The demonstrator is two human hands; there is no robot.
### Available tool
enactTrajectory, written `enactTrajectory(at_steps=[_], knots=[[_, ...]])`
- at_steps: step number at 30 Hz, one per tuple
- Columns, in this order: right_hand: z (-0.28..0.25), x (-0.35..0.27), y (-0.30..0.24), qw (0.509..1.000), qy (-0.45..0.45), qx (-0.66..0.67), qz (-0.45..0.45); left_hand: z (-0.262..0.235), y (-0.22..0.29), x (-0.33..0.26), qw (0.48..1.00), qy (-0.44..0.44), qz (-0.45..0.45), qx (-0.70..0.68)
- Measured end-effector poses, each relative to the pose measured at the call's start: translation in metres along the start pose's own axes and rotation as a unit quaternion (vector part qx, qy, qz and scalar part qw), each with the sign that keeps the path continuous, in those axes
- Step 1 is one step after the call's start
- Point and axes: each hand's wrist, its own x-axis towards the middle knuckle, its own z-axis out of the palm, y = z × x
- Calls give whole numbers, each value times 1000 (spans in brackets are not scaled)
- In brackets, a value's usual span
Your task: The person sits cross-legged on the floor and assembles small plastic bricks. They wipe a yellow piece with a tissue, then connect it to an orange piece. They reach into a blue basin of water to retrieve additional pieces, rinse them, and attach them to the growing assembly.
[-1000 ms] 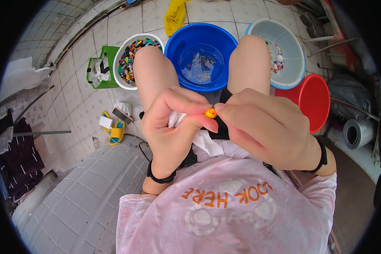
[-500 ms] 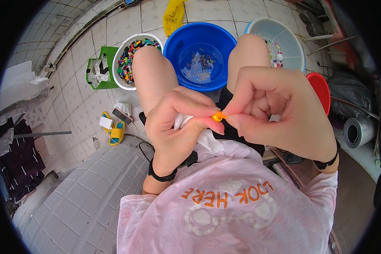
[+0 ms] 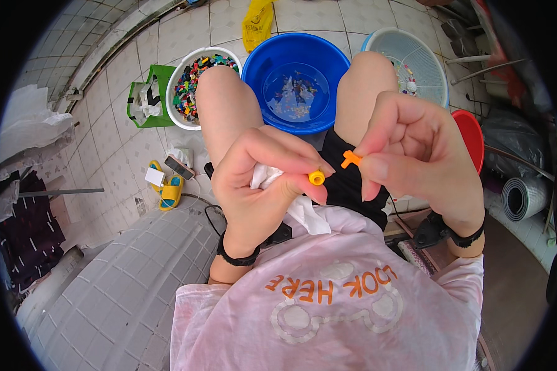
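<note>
Between thumb and fingertip, my left hand [image 3: 257, 176] pinches a small yellow round toy piece [image 3: 316, 178] with a hole in its end. A crumpled white tissue [image 3: 309, 214] is tucked in the same palm and hangs below it. My right hand [image 3: 424, 161] grips a small orange branched toy piece [image 3: 351, 159] by one end, its forked end pointing toward the left hand. A short gap separates the two pieces. Both hands are above my lap, and the right hand's lower fingers are curled.
Beyond my knees stand a blue basin [image 3: 257, 68] of water with small pieces, a white basket [image 3: 174, 110] of colourful toy bricks and a pale strainer basket [image 3: 436, 68]. A green bag [image 3: 161, 80], yellow slippers [image 3: 170, 195], a phone [image 3: 179, 167] and a red basin [image 3: 470, 139] surround me.
The orange piece has come apart from the yellow piece. My right hand has moved right with the orange piece, while my left hand stays nearly in place.
</note>
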Motion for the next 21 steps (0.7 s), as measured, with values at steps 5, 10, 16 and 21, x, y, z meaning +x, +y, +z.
enactTrajectory(at_steps=[5,10,16,21], knots=[[4,-1,9,999,19,28,-26,0,1,0,1000,-1,2,-2],[9,-4,19,995,31,47,-81,0,4,1,1000,-2,-1,7],[5,-2,35,989,57,27,-137,-5,-4,3,996,-2,-14,83],[-25,8,42,987,99,59,-108,-29,-66,27,964,66,-179,185]])
